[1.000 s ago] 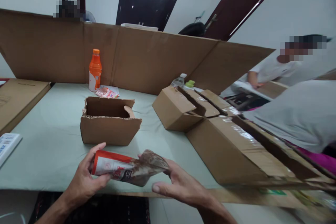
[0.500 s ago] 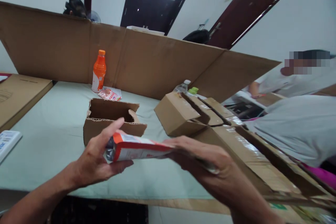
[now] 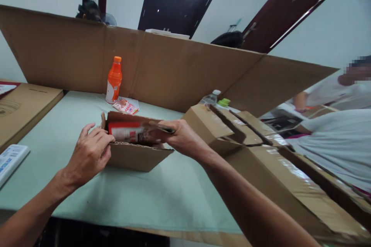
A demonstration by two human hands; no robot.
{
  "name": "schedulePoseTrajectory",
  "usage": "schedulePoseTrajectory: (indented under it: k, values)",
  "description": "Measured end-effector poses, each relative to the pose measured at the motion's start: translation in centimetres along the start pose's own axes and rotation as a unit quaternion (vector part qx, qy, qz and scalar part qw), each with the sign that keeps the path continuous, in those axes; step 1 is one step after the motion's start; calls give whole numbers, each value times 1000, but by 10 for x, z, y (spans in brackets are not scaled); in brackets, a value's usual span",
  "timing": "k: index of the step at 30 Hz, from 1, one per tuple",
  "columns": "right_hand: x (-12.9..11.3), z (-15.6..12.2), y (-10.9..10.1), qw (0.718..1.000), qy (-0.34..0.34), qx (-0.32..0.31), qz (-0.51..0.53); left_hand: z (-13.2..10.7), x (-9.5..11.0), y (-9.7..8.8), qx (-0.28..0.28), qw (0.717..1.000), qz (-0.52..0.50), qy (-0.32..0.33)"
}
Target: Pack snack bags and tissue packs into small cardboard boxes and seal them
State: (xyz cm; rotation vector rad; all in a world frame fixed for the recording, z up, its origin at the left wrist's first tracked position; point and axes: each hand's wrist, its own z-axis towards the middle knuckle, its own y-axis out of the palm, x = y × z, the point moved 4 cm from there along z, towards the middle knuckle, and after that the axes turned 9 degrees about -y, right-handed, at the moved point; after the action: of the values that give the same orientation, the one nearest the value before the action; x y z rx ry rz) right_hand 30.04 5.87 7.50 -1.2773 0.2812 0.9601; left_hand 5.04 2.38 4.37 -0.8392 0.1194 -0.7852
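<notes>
A small open cardboard box (image 3: 136, 157) stands on the table in front of me, its top facing up. My left hand (image 3: 94, 148) has its fingers curled over the box's left edge. A red, white and brown packet (image 3: 127, 132), blurred by motion, is partly inside the box, on its side. My right hand (image 3: 181, 135) grips the packet's right end at the box's right opening. The packet's lower part is hidden behind the front wall. Behind the box lie an orange drink bottle (image 3: 114, 81), upright, and a flat pink and white packet (image 3: 126, 105).
Large taped cardboard boxes (image 3: 261, 173) line the right side, with a clear bottle (image 3: 211, 97) and a green cap (image 3: 224, 102) behind them. A cardboard partition (image 3: 185, 69) runs along the back. At left are a flat carton (image 3: 31, 104) and a white box (image 3: 13, 162). A person (image 3: 339, 131) is at right.
My right hand has carried the packet forward and left into the small box. My left hand has let go of the packet and moved onto the box's left edge.
</notes>
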Motion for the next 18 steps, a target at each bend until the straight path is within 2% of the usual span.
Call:
schedulePoseTrajectory:
  k: [2,4,6,8,11,13,18]
  values:
    - [-4,5,9,997,-2,-66,-51,1,1,1,-8,1000,10,-1]
    - [-7,12,17,993,0,-91,-77,3,1,0,-8,1000,17,-3]
    - [-4,19,29,991,16,-115,-69,6,-1,-1,-6,1000,22,-6]
    - [4,23,44,983,36,-177,-43,11,-3,0,-29,999,14,5]
    - [14,22,62,955,43,-292,-25,18,-5,4,-115,992,1,41]
    - [17,21,64,939,36,-339,-36,22,-6,6,-182,982,3,57]
    - [9,30,50,916,-32,-373,-146,33,-6,2,-311,948,16,57]
